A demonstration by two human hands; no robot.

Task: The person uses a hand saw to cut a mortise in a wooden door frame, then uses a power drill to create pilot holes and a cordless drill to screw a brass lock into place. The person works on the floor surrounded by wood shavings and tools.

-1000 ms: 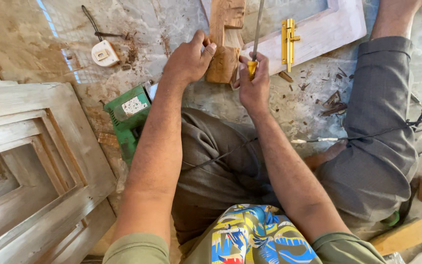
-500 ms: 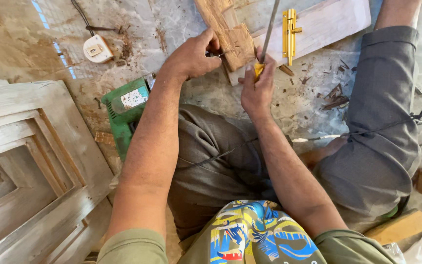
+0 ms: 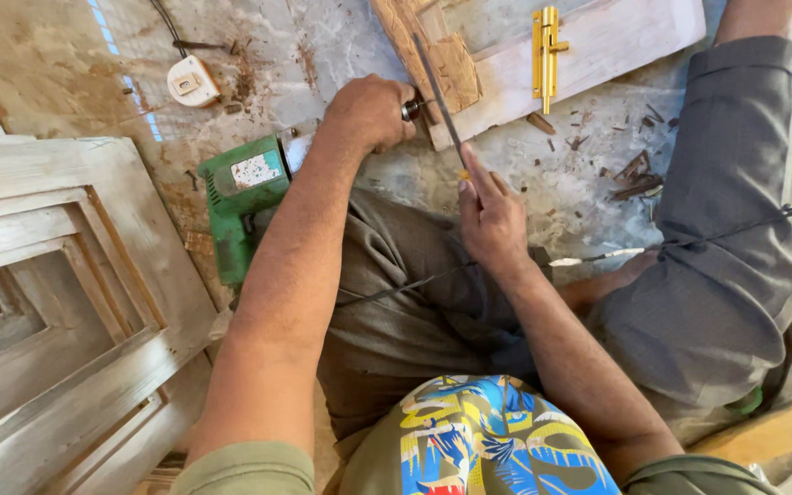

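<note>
Between our hands the chisel [image 3: 440, 96] now tilts left; right hand [image 3: 490, 213] grips its handle, left hand [image 3: 370, 112] fisted around a hammer.

A carpentry workshop floor: panelled wooden door frames [image 3: 57, 302] lie beside a green power drill [image 3: 240, 202], wood chips [image 3: 630, 170] scattered nearby.
</note>
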